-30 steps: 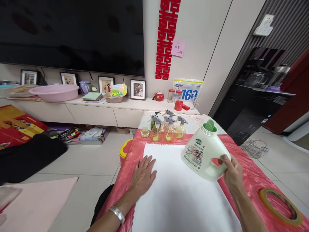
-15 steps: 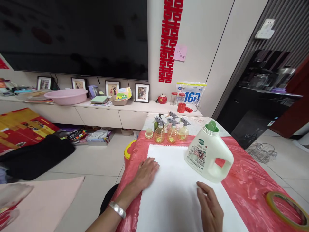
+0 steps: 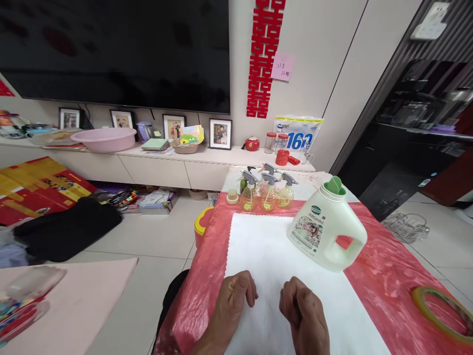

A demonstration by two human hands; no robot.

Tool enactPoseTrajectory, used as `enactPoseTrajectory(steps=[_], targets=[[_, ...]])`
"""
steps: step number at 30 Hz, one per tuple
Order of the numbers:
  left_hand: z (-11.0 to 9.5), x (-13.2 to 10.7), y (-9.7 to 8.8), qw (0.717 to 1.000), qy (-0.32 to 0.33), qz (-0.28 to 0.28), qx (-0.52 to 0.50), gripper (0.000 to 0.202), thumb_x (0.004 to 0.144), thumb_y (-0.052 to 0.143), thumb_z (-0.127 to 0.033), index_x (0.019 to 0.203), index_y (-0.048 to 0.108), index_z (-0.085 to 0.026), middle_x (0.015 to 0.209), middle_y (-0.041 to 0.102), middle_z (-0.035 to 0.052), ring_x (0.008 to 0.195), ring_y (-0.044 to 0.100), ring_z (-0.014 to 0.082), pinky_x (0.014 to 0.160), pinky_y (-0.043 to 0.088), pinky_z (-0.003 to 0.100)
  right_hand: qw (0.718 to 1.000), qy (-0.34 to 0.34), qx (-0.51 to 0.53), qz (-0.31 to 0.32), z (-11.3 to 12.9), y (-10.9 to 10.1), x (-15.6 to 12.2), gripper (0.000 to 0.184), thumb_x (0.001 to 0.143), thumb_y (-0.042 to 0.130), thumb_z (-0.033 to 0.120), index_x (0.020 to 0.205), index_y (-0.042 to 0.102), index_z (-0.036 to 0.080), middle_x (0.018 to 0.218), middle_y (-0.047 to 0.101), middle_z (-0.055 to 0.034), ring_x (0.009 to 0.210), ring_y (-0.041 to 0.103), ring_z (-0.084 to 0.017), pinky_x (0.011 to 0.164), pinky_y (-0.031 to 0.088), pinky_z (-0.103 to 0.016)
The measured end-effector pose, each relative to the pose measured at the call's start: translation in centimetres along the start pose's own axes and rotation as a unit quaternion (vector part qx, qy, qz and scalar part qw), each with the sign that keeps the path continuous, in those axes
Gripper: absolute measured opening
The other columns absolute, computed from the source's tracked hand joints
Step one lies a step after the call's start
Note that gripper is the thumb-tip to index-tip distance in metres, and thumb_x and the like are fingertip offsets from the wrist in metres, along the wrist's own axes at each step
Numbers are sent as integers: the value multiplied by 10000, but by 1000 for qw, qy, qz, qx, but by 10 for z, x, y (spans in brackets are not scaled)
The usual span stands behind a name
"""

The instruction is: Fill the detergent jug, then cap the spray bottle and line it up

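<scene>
Both my hands rest on a white cloth (image 3: 269, 246) spread over a red-covered table (image 3: 384, 276). My left hand (image 3: 232, 303) lies near the cloth's front left with its fingers curled under. My right hand (image 3: 305, 315) sits beside it, fingers curled into a loose fist, nothing visible in it. A white detergent jug (image 3: 325, 227) with a green cap stands on the cloth's right edge, apart from both hands. Several small spray bottles (image 3: 268, 192) and a small cream cap (image 3: 232, 196) stand at the table's far end.
A tape roll (image 3: 439, 315) lies on the table's right front. A yellow-red stool (image 3: 203, 227) stands at the table's left. On the floor to the left are a black bag (image 3: 62, 229) and red boxes (image 3: 40, 185). A low cabinet with a pink basin (image 3: 105, 139) and frames runs along the wall.
My right hand let go of the jug's handle and drew back to the front of the cloth. My left hand also slid back and curled. The jug stands on its own.
</scene>
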State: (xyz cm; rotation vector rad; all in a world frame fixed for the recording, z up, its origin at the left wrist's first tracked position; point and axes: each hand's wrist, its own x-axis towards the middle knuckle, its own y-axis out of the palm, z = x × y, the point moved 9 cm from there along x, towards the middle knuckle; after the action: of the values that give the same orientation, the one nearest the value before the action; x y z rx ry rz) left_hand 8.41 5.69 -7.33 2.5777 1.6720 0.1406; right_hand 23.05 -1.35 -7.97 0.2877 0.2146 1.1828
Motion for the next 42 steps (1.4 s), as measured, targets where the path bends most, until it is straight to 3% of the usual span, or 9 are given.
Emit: enactPoseTrajectory(steps=[3, 7, 12, 16, 29, 42], targets=[[3, 4, -5, 998, -4, -46, -43, 719, 877, 413, -809, 447, 404, -232, 505, 429, -13, 549, 492, 154, 683, 449, 326, 1000, 9, -17, -10, -15, 1, 1, 663, 891, 558, 761, 577, 368, 207, 588, 229, 46, 547, 241, -103, 513, 172, -264], [22, 7, -9, 993, -65, -98, 22, 734, 855, 335, -860, 461, 354, -242, 487, 376, -29, 510, 388, 134, 597, 343, 314, 998, 45, -41, -24, -43, 4, 11, 677, 877, 571, 771, 571, 332, 217, 572, 206, 59, 528, 198, -91, 498, 158, -263], [42, 8, -7, 985, -131, -96, 65, 735, 819, 251, -907, 478, 295, -257, 475, 293, -49, 493, 313, 127, 573, 305, 320, 994, 87, -58, -26, -69, 8, 16, 711, 887, 477, 834, 571, 327, 215, 547, 217, 61, 518, 188, -88, 502, 157, -267], [46, 8, -8, 982, -151, -88, 76, 737, 792, 226, -929, 471, 259, -267, 462, 279, -47, 480, 298, 128, 567, 312, 329, 989, 118, -83, -34, -81, 6, 15, 732, 880, 446, 864, 563, 357, 211, 524, 242, 52, 510, 213, -91, 504, 170, -269], [58, 4, -5, 983, -152, -64, 79, 739, 791, 242, -933, 479, 268, -264, 457, 270, -51, 479, 283, 126, 551, 297, 329, 983, 135, -117, -49, -87, 3, 11, 748, 817, 481, 909, 578, 374, 208, 541, 300, 33, 542, 257, -108, 530, 212, -277], [53, 3, -7, 983, -144, -75, 87, 741, 782, 260, -939, 488, 278, -259, 466, 279, -43, 487, 292, 124, 536, 287, 322, 983, 127, -126, -47, -91, 2, 10, 729, 839, 467, 890, 591, 357, 212, 559, 271, 37, 552, 223, -108, 525, 202, -277]])
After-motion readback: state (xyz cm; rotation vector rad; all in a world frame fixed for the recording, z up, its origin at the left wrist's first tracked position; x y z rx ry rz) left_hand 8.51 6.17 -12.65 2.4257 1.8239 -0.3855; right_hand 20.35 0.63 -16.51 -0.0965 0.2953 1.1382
